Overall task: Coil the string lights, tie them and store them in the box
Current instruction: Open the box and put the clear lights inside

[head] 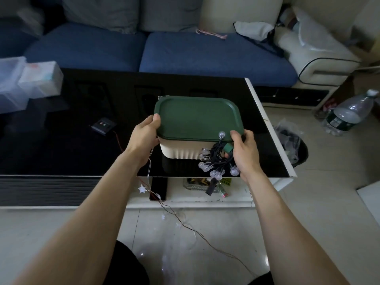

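While the coiled bundle of black-wired string lights with clear round bulbs [216,161] hangs low and right of centre in the frame, the right hand [243,153] has its grip curled round the bundle's wires, its thumb lying on the dark green plastic lid [195,118]. The left hand [145,136] pinches the lid's left edge, thumb on top. That lid sits on the cream ribbed box [181,151], which stands on the glossy black counter [82,140]. The bundle looks light and floppy, with bulbs likely brittle; best held by the gathered wires, not the bulbs.
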Available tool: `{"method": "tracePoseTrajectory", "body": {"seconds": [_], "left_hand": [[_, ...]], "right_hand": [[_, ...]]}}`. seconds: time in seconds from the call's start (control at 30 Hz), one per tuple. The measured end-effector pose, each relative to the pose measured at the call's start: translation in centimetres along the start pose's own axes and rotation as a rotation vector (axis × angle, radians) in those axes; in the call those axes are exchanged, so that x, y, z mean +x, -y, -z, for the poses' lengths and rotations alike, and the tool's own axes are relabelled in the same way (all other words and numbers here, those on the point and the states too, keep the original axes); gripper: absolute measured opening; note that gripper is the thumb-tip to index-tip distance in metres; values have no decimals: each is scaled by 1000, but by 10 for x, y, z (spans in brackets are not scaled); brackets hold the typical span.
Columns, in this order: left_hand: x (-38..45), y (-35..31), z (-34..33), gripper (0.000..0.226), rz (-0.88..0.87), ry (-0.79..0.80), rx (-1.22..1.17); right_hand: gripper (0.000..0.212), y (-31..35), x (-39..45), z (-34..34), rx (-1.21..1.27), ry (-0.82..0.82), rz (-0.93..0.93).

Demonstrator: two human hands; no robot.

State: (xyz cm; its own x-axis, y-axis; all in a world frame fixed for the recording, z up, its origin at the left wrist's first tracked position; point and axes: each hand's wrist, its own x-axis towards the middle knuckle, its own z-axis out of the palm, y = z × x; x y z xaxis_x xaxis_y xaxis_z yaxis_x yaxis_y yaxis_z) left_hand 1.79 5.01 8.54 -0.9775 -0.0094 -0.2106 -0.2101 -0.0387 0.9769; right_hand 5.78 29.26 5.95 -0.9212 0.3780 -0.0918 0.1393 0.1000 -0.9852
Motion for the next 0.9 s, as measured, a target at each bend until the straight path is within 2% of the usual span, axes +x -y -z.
{"method": "tracePoseTrajectory", "body": {"seconds": [0.2, 0.33, 0.5, 0.6, 0.7, 0.9], "left_hand": [[-6, 1, 3, 30, -25, 47, -27], [-3, -1, 1, 44, -89, 70, 43], [-3, 0, 1, 44, -114, -34, 103], [-7, -5, 0, 42, -187, -187, 188], [-3, -4, 6, 28, -183, -321, 235], [-2, -3, 10, 19, -195, -333, 259]], "right_hand": [[24, 2, 1, 2, -23, -17, -12], [26, 2, 1, 1, -32, -4, -9], [29, 7, -2, 4, -45, 43, 11], [32, 11, -7, 7, -67, 67, 34], [38, 13, -10, 9, -72, 59, 32], [41, 20, -17, 13, -51, 60, 11]]}}
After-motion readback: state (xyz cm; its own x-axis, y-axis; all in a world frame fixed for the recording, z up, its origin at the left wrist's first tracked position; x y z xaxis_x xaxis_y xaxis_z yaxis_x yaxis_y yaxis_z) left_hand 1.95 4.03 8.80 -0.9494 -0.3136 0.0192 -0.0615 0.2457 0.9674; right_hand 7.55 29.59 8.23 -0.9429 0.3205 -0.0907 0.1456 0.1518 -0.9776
